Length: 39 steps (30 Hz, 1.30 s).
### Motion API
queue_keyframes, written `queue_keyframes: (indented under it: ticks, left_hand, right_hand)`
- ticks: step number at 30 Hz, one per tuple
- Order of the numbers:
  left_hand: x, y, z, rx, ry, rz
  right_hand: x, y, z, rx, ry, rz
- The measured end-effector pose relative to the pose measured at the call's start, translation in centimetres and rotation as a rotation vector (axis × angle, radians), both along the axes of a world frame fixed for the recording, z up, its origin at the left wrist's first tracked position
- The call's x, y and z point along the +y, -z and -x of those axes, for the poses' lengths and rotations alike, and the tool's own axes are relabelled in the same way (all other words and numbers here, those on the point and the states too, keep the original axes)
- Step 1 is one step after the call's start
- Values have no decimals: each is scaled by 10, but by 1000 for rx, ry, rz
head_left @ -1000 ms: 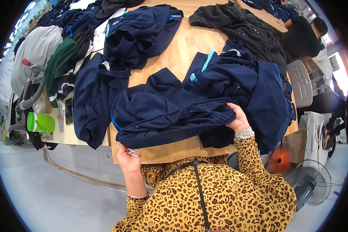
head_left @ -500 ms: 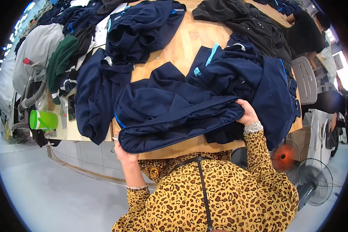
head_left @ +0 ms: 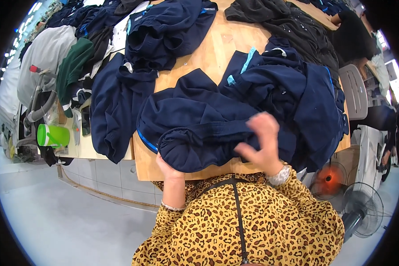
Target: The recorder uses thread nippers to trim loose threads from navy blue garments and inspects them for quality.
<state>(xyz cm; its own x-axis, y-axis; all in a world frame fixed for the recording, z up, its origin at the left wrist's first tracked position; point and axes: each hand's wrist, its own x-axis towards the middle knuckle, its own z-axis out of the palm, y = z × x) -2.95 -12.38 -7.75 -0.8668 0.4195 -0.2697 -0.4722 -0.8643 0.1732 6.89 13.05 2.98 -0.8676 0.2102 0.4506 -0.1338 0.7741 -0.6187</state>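
A navy garment (head_left: 195,102) lies in front of me at the table's near edge, its gathered, elastic-looking opening turned toward me. Bright blue trim shows along its left side. My left hand (head_left: 170,167) grips the near left end of that opening, the fingers mostly hidden under the cloth. Over the right end of the opening is my right hand (head_left: 262,144), slightly blurred, thumb and fingers apart with nothing held between them. Whether it touches the cloth I cannot tell.
More navy garments lie left (head_left: 113,106), right (head_left: 312,111) and at the back (head_left: 168,31) of the wooden table (head_left: 204,46). Dark clothes (head_left: 292,33) are heaped far right. A green jug (head_left: 53,135) stands at left. A fan (head_left: 361,210) and a grey chair (head_left: 354,91) are at right.
My right hand has let go of the opening's right end and moved left and nearer me. My left hand has shifted right, and the opening, stretched out before, is now slack and bunched.
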Motion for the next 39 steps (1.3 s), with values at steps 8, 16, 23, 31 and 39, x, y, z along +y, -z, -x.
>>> queue_keyframes:
  ticks: [8,16,23,31,39]
  left_hand:
    - [4,-6,0,25,-37,42]
    - [-18,13,5,-82,-92,47]
    - [-8,-5,1,-76,59,313]
    - [9,-84,-14,727,-253,1765]
    - [56,-100,-1,1400,388,1512]
  right_hand:
    - [-53,62,13,17,-302,25]
    - [-39,64,17,256,26,215]
    - [-50,71,15,133,86,352]
    - [-48,69,12,77,7,274]
    - [-55,65,12,80,8,285]
